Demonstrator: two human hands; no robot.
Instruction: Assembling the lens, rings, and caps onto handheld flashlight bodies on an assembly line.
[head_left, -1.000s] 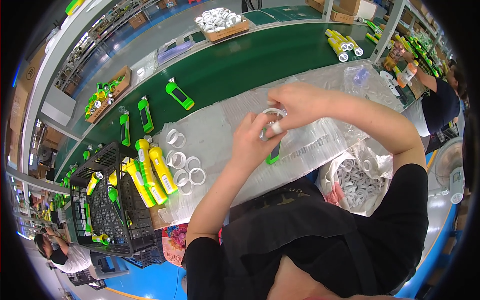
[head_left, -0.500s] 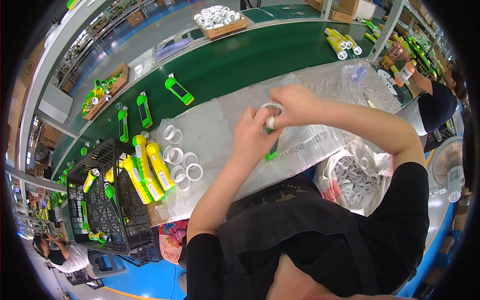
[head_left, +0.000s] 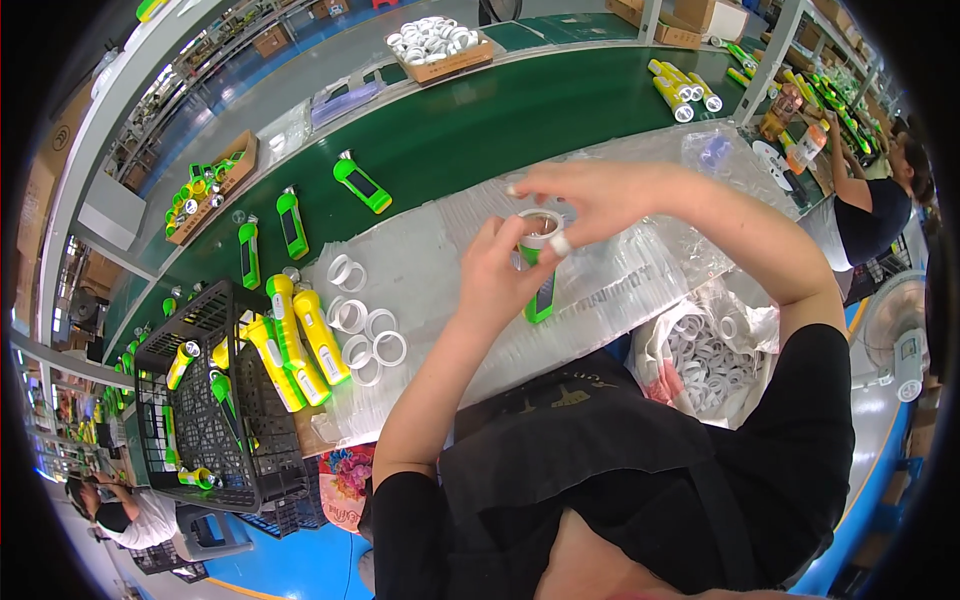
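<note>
Since a moment ago, both my hands have lifted a little off the clear plastic sheet (head_left: 450, 270). My left hand (head_left: 500, 280) grips the green flashlight (head_left: 540, 290) upright by its body, fingers wrapped round it. My right hand (head_left: 590, 195) pinches the white ring (head_left: 540, 228) sitting on the flashlight's head (thumb and forefinger on its rim). Loose white rings (head_left: 365, 335) lie on the sheet to my left, beside yellow flashlights (head_left: 295, 340) and a black crate (head_left: 200, 420).
</note>
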